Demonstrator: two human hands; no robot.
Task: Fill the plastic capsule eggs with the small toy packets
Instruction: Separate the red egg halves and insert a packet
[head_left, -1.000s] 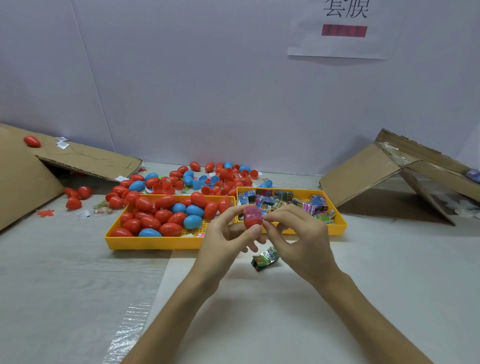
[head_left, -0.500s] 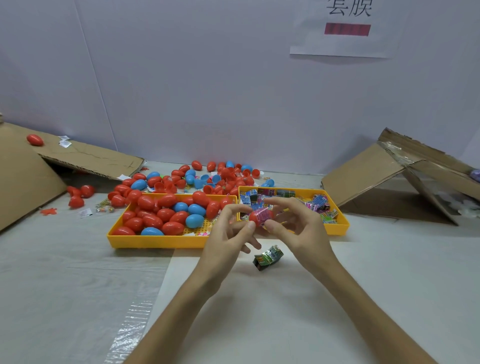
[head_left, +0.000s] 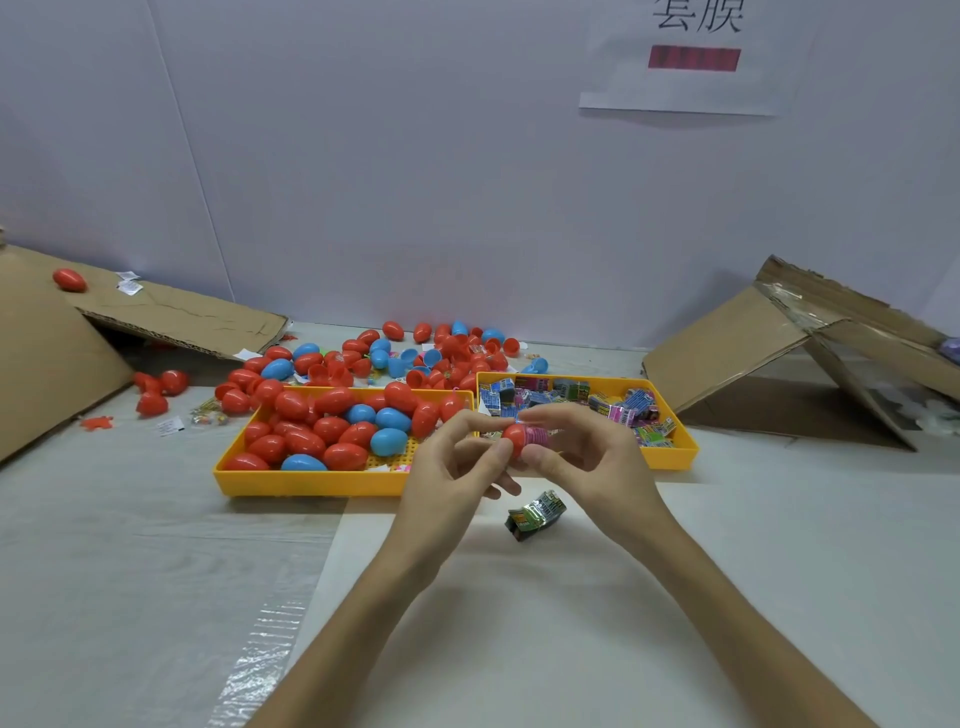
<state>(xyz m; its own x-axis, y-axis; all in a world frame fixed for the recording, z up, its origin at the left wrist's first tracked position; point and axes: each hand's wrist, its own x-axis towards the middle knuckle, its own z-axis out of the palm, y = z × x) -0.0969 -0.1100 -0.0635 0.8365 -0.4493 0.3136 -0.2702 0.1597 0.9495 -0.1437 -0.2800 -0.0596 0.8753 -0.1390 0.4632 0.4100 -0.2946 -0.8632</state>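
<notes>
Left hand (head_left: 457, 470) pinching red capsule egg half (head_left: 515, 436), right hand (head_left: 597, 467) close against it, pinching pink toy packet (head_left: 538, 435) seated in that half, green packet (head_left: 535, 514) on worktop (head_left: 727, 571) beneath, egg tray (head_left: 311, 482) left, packet tray (head_left: 672, 460) right.

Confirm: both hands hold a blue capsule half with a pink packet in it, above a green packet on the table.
Not blue: the head view shows the capsule half is red. The left hand and right hand hold it, pink packet in it, above the green packet on the table.
</notes>
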